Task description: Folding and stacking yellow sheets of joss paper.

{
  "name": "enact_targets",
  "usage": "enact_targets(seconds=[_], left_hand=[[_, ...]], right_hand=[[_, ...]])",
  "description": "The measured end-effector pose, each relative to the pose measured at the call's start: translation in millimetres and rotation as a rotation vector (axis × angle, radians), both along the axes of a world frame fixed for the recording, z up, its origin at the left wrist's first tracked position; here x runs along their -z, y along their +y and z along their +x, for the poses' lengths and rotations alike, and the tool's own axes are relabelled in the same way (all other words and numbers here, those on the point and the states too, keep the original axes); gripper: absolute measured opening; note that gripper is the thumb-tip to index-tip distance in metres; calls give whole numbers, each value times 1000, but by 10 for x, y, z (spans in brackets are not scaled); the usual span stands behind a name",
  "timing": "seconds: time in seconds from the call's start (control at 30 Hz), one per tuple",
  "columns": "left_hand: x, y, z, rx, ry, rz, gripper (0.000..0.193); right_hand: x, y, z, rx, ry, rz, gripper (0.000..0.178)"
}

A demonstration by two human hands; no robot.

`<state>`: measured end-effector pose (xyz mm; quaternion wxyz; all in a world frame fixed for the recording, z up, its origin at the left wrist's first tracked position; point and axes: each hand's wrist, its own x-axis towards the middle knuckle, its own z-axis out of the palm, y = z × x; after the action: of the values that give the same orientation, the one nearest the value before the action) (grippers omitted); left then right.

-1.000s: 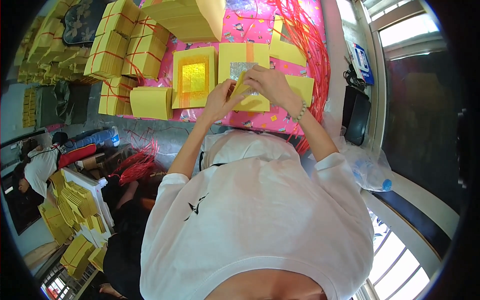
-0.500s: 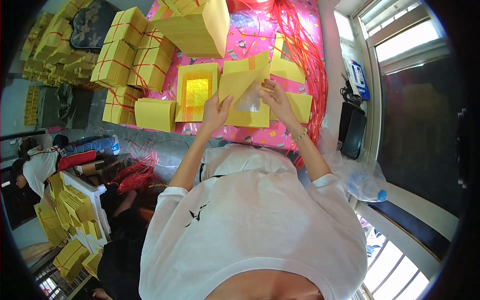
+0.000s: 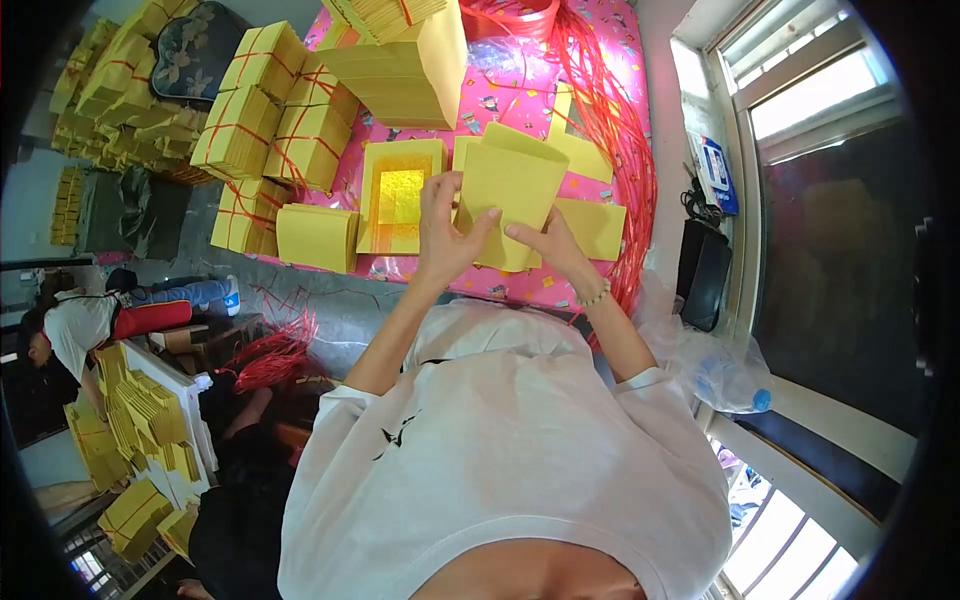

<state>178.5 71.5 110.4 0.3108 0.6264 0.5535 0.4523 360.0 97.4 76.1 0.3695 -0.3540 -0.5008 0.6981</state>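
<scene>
In front of you is one table with a pink patterned cloth [image 3: 545,290]. At its far side stands one tall yellow paper block [image 3: 410,75]. Along the left you have at least five tied bundles [image 3: 235,130], bound in red string, and down the right one long hank of red strings [image 3: 622,150]. One gold-foil sheet [image 3: 401,196] lies flat to the left of your hands, with one untied stack [image 3: 318,238] beyond it.

The one folded yellow sheet [image 3: 512,185] in your hands is over the near middle of the table, above more yellow paper [image 3: 505,262]. Its long axis runs away from your body; the far end leans a little right, and a flap curls at that end.

Your left hand [image 3: 450,230] pinches its left edge, thumb on the face, fingers around the edge. Your right hand [image 3: 560,243] has its thumb on the lower right of the face; its other fingers are mostly hidden, so you cannot tell how firmly they grip. One beaded bracelet [image 3: 595,294] circles your right wrist.
</scene>
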Motion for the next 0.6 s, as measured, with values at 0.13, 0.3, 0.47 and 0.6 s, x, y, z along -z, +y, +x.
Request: enact_targets(seconds=[0.13, 0.3, 0.47, 0.6], left_hand=[[0, 23, 32, -102, 33, 126, 40], [84, 42, 72, 108, -546, -115, 33], [105, 104, 44, 47, -694, -225, 24], [40, 167, 11, -3, -800, -387, 16]], right_hand=[[-50, -45, -17, 75, -73, 27, 45], [-56, -90, -61, 190, -25, 62, 40], [-150, -99, -32, 195, -42, -26, 37], [-230, -72, -21, 195, 21, -153, 36]])
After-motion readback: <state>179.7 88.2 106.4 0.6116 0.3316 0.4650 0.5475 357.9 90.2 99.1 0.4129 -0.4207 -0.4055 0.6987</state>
